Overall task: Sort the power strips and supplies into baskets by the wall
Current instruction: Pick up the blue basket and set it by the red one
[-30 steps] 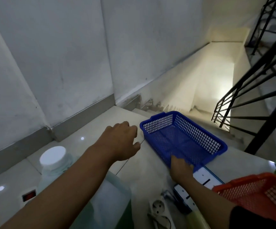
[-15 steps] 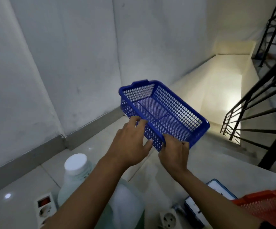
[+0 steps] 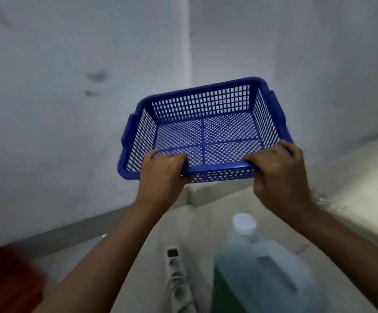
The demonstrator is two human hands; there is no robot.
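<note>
An empty blue mesh basket (image 3: 202, 102) is held up in the air in front of a grey wall corner. My left hand (image 3: 161, 175) grips its near rim on the left, and my right hand (image 3: 278, 177) grips the same rim on the right. Below, on the tiled floor, lies a white power strip (image 3: 176, 271) with a red switch at its far end. Beside it to the right stands a clear jug of green liquid (image 3: 258, 274) with a white cap.
A blurred red object (image 3: 7, 274), possibly a basket, sits at the lower left near the wall's grey skirting. The wall corner (image 3: 189, 53) lies straight ahead. Pale floor tiles stretch to the right.
The blue basket came off the floor and swung left toward the wall corner, now held by both hands. The view turned left, so the stairs and railing are gone.
</note>
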